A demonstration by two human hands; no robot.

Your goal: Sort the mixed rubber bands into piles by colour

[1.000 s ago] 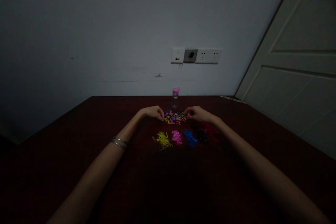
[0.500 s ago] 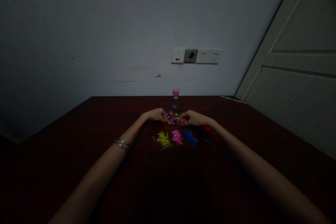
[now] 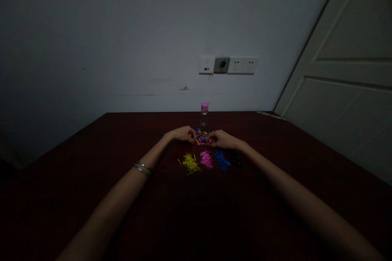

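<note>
Multicoloured bands (image 3: 202,135) lie between our left grip (image 3: 185,133) and right grip (image 3: 222,139), both curled nearly closed; whether either pinches one, we cannot tell. We appear to be sorting by colour; the next move calls for freeing a single piece.

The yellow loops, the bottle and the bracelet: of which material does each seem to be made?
Yellow loops: probably rubber or soft plastic, finish unclear in dim light; they are thin and curved.
Bottle: clear, smooth-looking plastic or glass; the body is see-through.
Bracelet: likely polished metal; it is silvery and catches light.
</note>
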